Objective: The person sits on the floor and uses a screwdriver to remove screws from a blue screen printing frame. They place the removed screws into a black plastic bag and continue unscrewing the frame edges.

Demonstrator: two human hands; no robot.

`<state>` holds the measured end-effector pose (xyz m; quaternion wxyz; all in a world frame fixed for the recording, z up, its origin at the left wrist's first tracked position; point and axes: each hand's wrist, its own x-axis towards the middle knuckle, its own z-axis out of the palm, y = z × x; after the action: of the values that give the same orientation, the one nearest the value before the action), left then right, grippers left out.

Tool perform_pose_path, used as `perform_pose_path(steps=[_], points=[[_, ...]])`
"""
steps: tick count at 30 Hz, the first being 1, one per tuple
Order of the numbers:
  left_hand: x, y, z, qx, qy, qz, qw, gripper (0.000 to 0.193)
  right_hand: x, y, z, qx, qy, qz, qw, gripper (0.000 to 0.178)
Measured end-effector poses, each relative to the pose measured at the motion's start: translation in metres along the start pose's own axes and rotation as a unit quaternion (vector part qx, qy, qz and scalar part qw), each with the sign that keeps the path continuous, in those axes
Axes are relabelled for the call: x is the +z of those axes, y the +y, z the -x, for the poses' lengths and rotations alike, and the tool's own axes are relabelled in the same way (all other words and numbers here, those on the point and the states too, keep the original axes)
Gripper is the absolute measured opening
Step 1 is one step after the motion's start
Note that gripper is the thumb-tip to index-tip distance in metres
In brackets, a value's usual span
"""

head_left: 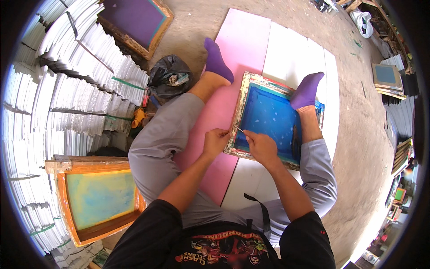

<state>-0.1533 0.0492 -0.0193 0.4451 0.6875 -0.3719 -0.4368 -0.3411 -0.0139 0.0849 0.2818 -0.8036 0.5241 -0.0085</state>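
Observation:
A screen-printing frame point(237, 117) with worn, paint-stained wooden sides and blue mesh point(268, 121) lies between my legs on pink and white boards. In my right hand point(262, 147), closed above its near left corner, is a thin, light-coloured stick-like tool point(239, 129). The tool's tip points at the left side of the frame; its exact kind is too small to tell. My left hand point(217, 142) is pinched at the outer left edge of that side. Whatever its fingertips hold is hidden. My purple-socked right foot point(307, 91) rests over the frame's far right corner.
Tied stacks of white sheets point(76, 103) rise along the left. Another frame with orange sides point(62, 201) leans near my left knee. A black plastic bag point(168, 74) sits beside my left foot, with a purple-meshed frame point(134, 20) beyond it. More frames point(388, 77) are stacked far right.

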Motion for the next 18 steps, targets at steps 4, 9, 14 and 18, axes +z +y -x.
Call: perform_pose_path(steps=[4, 9, 14, 18], points=[[-0.001, 0.010, 0.002, 0.002, 0.001, -0.020, 1.000, 0.027, 0.001, -0.003, 0.003, -0.001, 0.018, 0.046, 0.999, 0.027], [-0.001, 0.005, 0.000, 0.016, 0.000, -0.037, 0.999, 0.027, -0.008, -0.021, -0.002, 0.002, -0.032, 0.104, 0.994, 0.033], [-0.001, 0.000, -0.003, 0.015, -0.008, -0.055, 0.998, 0.027, -0.010, -0.022, -0.002, -0.011, -0.028, 0.095, 0.995, 0.033], [0.001, 0.000, -0.002, 0.026, -0.003, -0.028, 0.999, 0.026, -0.008, -0.018, 0.000, -0.005, -0.021, 0.080, 0.997, 0.032]])
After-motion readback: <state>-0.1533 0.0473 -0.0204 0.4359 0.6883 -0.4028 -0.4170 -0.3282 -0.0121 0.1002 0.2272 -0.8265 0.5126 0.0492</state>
